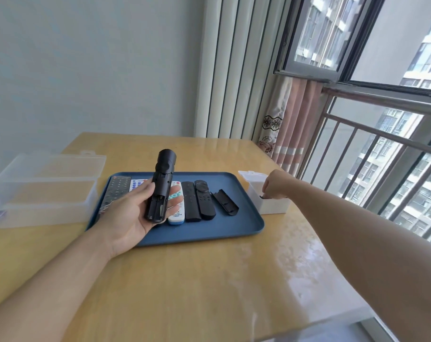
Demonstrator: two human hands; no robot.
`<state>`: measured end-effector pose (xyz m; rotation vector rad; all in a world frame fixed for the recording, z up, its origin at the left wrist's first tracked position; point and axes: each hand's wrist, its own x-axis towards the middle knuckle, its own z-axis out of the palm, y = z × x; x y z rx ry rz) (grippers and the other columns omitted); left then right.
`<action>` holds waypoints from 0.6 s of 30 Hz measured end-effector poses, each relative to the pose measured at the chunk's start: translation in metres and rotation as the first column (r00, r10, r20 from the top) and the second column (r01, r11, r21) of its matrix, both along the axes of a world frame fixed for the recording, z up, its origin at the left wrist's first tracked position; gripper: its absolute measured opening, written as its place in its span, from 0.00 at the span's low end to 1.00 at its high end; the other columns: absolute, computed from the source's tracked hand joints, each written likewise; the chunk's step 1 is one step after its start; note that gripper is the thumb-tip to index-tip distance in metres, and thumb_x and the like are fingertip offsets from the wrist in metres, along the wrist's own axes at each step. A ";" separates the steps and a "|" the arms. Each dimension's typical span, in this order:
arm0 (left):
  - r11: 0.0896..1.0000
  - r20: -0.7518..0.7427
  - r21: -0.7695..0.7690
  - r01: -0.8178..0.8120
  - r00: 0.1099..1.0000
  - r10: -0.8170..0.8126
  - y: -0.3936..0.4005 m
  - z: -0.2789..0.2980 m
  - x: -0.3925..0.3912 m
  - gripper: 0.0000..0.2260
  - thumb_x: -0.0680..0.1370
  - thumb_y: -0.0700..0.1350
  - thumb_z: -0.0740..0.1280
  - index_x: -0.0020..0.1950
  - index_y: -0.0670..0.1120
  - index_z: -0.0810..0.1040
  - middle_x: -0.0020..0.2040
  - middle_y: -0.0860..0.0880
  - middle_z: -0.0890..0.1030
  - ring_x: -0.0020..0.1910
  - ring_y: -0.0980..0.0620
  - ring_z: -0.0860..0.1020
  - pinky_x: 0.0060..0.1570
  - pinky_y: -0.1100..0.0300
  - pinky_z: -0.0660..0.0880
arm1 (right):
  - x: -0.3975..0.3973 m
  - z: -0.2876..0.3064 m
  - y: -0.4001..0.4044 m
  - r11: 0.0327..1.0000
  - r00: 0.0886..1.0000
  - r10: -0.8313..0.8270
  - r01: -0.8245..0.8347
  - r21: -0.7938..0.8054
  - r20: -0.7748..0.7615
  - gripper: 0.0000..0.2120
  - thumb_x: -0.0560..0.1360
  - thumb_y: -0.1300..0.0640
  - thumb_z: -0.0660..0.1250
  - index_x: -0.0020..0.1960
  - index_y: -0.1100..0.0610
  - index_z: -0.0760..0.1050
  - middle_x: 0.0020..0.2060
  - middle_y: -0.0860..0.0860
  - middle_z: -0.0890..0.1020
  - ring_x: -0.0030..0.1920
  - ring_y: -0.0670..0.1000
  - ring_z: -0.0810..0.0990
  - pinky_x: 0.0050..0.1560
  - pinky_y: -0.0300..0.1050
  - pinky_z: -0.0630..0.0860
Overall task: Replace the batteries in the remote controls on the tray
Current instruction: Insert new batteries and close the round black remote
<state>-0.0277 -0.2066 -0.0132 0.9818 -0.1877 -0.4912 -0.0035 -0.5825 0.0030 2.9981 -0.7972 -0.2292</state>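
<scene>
Now, on the bench [209, 280], the tray [234, 228] carries the other remotes. Left hand [128, 215] fingers wrap the open remote [160, 191], bay up: keep it level. At three o'clock, right hand [276, 185] fingers curl into the box [271, 206]; whether they hold a battery, I cannot tell.

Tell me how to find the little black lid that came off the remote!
Look at the blue tray on the wooden table. The battery cover lies at the right end of the row of remotes, nearest the white box. It is short, hollow, tilted, and has no buttons.
</scene>
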 end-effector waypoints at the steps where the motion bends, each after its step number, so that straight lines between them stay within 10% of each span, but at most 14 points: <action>1: 1.000 -0.001 -0.001 0.001 1.000 -0.001 0.000 0.000 0.000 0.15 0.86 0.44 0.56 0.69 0.44 0.77 0.62 0.41 0.83 0.59 0.42 0.83 0.57 0.51 0.81 | 0.000 0.000 -0.001 1.000 1.000 -0.013 0.013 0.004 0.004 0.16 0.71 0.50 0.74 0.54 0.56 0.78 0.46 0.52 0.82 0.46 0.54 0.82 0.51 0.52 0.83; 9: 0.993 -0.066 -0.088 -0.078 0.995 0.072 0.000 0.005 0.000 0.15 0.86 0.45 0.56 0.69 0.44 0.76 0.60 0.40 0.84 0.52 0.43 0.85 0.52 0.50 0.83 | -0.005 0.020 0.017 0.999 0.993 0.016 -0.013 -0.031 0.115 0.06 0.73 0.65 0.61 0.46 0.60 0.76 0.40 0.53 0.80 0.35 0.52 0.80 0.33 0.44 0.81; 18: 0.914 -0.094 -0.167 -0.371 0.928 0.360 0.083 0.025 0.010 0.15 0.86 0.46 0.57 0.67 0.43 0.77 0.54 0.39 0.85 0.45 0.42 0.83 0.49 0.49 0.84 | 0.024 0.075 0.220 0.900 0.757 0.353 -0.435 0.021 0.550 0.08 0.78 0.52 0.63 0.49 0.42 0.80 0.43 0.44 0.83 0.38 0.49 0.81 0.34 0.41 0.76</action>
